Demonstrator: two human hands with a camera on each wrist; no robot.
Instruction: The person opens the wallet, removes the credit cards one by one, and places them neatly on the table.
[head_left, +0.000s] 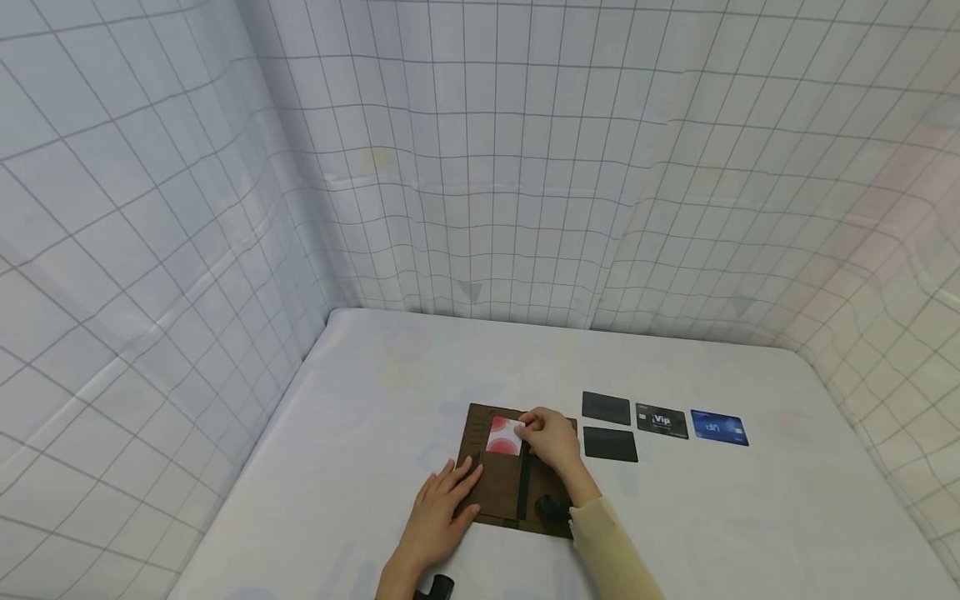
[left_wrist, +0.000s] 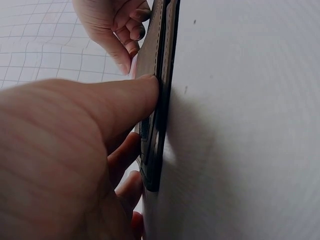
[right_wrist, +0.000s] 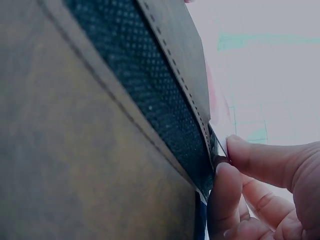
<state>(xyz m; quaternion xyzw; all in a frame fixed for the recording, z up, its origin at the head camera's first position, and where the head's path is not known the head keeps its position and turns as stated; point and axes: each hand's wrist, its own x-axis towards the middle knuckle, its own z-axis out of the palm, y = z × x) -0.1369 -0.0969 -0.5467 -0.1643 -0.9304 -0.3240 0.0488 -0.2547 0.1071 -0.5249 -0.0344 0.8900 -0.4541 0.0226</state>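
A brown wallet (head_left: 498, 490) lies spread out on the white table, with a dark strip running down its middle. Part of a red-and-white card (head_left: 504, 436) shows at the wallet's upper part; its lower part is hidden behind a brown flap. My right hand (head_left: 553, 442) pinches the card's right edge between thumb and finger, as the right wrist view also shows. My left hand (head_left: 438, 515) rests on the wallet's lower left side with fingers extended, its thumb (left_wrist: 135, 95) pressing the stitched near edge.
Right of the wallet lie two plain black cards (head_left: 606, 407) (head_left: 611, 444), a black "Vip" card (head_left: 662, 421) and a blue card (head_left: 719, 427). White gridded curtains (head_left: 495, 167) surround the table (head_left: 360, 433) at the back and sides.
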